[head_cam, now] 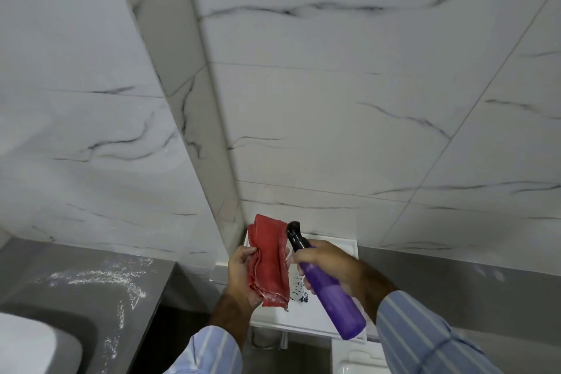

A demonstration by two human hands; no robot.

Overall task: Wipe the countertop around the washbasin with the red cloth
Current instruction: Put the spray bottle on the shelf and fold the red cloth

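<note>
None of the wiping appears done: white residue (100, 279) covers the grey tabletop (91, 313) beside the washbasin (27, 343). Left hand (243, 270) fingers clasp the red cloth (268, 261); right hand (324, 264) fingers wrap a purple spray bottle (331, 291) aimed at it.

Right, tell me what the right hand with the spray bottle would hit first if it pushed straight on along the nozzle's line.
Most likely the folded red cloth in the left hand. The right hand aims the purple spray bottle's black nozzle up-left, beside the cloth's edge. Depth is unclear; it might pass behind to the marble-patterned wall tiles.

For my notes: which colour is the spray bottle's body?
Purple, with a black nozzle; the spray bottle shows clearly in the head view.
</note>
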